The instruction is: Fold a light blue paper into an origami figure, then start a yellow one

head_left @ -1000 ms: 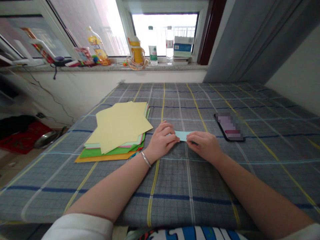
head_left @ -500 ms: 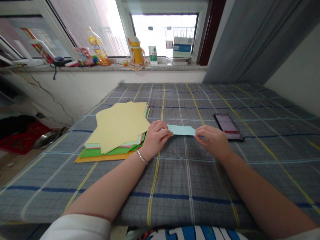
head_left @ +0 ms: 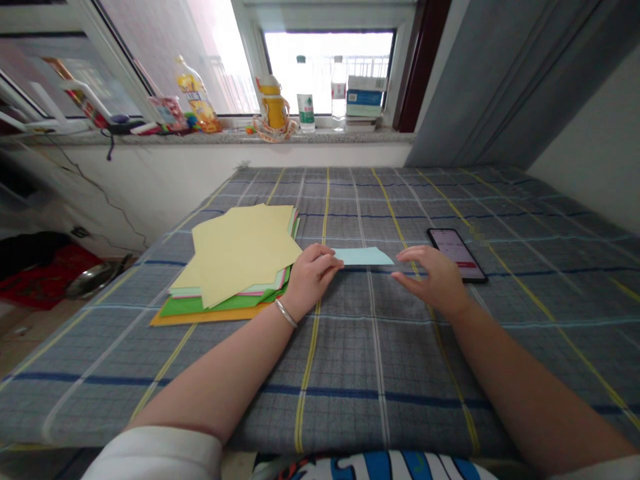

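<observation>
A light blue strip of folded paper is held just above the cloth, its right end tapering to a slanted corner. My left hand, with a silver bangle at the wrist, pinches the strip's left end between thumb and fingers. Off the strip's right tip, my right hand is open, thumb and fingers apart and holding nothing. Left of my left hand lies a stack of coloured paper, with pale yellow sheets on top and green sheets and an orange sheet below.
A phone lies beyond my right hand on the grey plaid cloth. On the windowsill stand a yellow flask, an orange-labelled bottle, two clear bottles and stacked boxes. A pan sits low at the left.
My right hand has let go of the strip's right end and its fingers have spread. My left hand keeps its pinch, nearly in the same place.
</observation>
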`<state>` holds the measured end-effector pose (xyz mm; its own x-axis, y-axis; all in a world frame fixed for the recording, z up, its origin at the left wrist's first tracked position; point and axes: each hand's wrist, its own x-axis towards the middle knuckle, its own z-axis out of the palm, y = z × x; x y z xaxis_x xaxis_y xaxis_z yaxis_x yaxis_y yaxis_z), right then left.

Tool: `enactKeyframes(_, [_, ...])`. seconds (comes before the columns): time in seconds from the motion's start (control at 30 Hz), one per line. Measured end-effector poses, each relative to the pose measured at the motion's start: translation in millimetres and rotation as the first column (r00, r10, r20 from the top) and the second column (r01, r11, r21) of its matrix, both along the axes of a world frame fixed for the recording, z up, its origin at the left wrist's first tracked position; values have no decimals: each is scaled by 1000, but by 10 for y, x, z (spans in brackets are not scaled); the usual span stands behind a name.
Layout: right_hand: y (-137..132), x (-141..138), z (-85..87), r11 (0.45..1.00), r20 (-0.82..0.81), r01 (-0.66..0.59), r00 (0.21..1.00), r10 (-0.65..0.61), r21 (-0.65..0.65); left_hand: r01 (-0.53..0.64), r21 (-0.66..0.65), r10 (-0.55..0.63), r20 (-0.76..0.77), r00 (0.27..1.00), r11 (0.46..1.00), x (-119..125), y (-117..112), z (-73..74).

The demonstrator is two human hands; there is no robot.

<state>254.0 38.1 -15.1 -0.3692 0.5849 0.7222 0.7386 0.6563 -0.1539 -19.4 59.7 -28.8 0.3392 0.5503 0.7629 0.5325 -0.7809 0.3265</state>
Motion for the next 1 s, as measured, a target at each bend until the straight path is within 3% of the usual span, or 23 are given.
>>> enactKeyframes(0.23, [-96,-272,-29,997,103,-37,994,44,-63,102,-24,-102,1,995,995,89,-36,-44])
enactKeyframes(0.43, [-107,-338,-36,999,122,20,992,-14,-50,9,130,21,-233,972,991,105,-98,22])
enactKeyframes(0.57, [-138,-419,-39,998,167,7,986,2,-57,42,209,42,-382,923,977,179,-181,75])
enactKeyframes(1.0, [-112,-450,-90,994,200,-61,977,78,-87,56,161,35,-511,859,985,202,-161,83])
